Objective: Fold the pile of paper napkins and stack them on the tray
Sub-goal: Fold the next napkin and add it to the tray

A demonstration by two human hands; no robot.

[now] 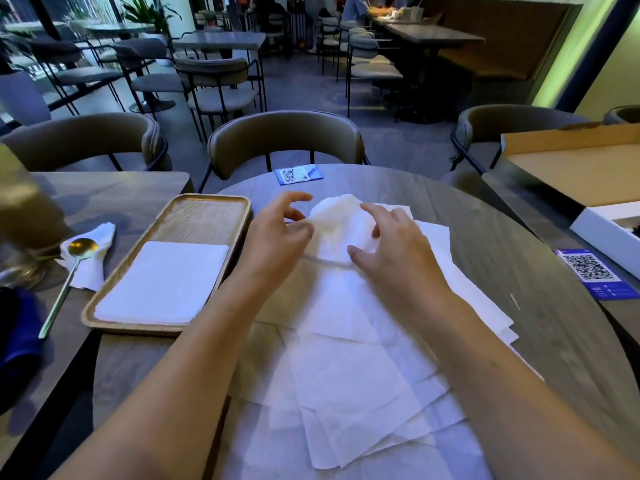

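A loose pile of white paper napkins (349, 386) lies spread over the round table in front of me. The top napkin (341, 220) is lifted and curling over at its far end. My left hand (277, 233) pinches its left edge between thumb and fingers. My right hand (391, 244) pinches the napkin's right side with bent fingers. To the left lies a wooden tray (207, 216) with a stack of folded white napkins (162, 282) on its near half.
A gold spoon (65, 278) lies on a crumpled napkin (91, 268) left of the tray. QR cards sit at the far table edge (299, 174) and on the right (594, 273). An open cardboard box (585, 171) stands at right. Chairs ring the table.
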